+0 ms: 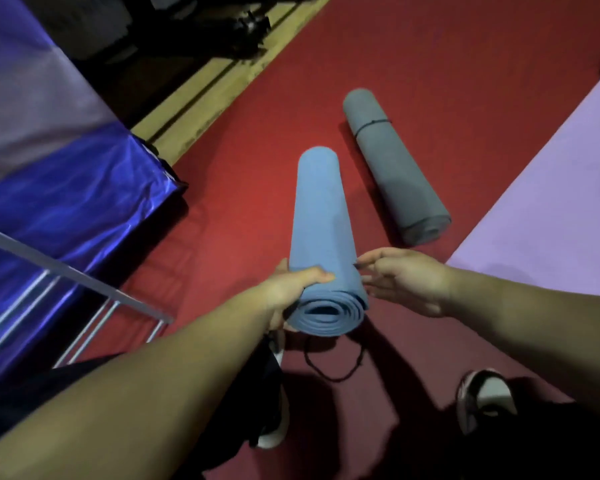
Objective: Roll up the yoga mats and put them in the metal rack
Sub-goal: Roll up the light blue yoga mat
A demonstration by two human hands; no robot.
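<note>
A rolled blue yoga mat (321, 230) is lifted off the red floor, its spiral end toward me. My left hand (291, 289) grips the near end from the left, thumb over the top. Fingers straight, my right hand (406, 278) touches the roll's right side with its fingertips. A thin black cord (333, 370) hangs in a loop below the roll's end. To the right, a rolled grey mat (392, 168) tied with a black cord lies on the floor. The metal rack (84, 292) stands at the left, its grey bars showing.
A flat lilac mat (551, 188) lies at the right on the red floor (447, 57). Shiny blue and lilac fabric (66, 188) hangs behind the rack. A wooden strip (222, 81) and dark equipment lie at the top. My shoes (482, 396) are at the bottom.
</note>
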